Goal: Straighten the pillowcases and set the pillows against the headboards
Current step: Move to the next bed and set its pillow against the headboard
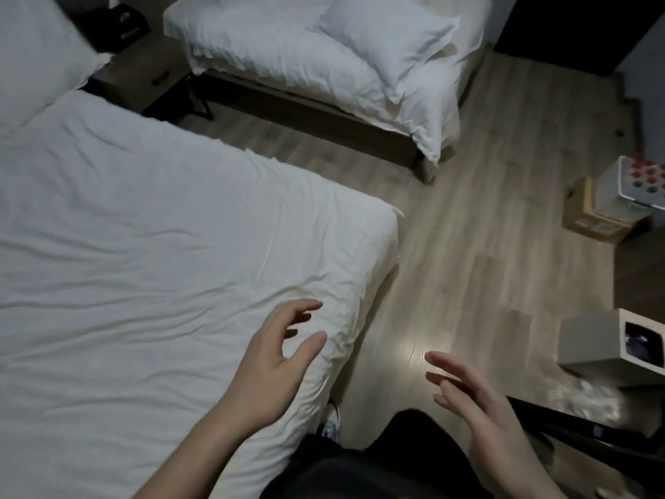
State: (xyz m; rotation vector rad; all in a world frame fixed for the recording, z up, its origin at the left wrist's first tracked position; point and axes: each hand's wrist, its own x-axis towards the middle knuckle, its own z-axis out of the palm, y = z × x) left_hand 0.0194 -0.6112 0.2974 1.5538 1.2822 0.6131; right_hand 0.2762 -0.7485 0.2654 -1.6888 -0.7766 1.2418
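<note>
At far left, one pillow (32, 59) lies at the head of your near bed (144, 246), likely placed already. Your left hand (273, 361) hovers over the bed corner, fingers (306, 307) spread, holding nothing. Your right hand (478, 401) is empty too, fingers apart above the floor (485, 210). The other pillow (388, 41) waits mid-mattress on the far bed (252, 48).

You stand at the foot corner of the near bed (151, 228), with a pillow (32, 55) at its far left end. Across the floor (467, 246) lies the far bed (273, 55), another pillow (392, 41) on it. A nightstand (144, 77) sits between the beds, boxes (597, 214) to your right.
</note>
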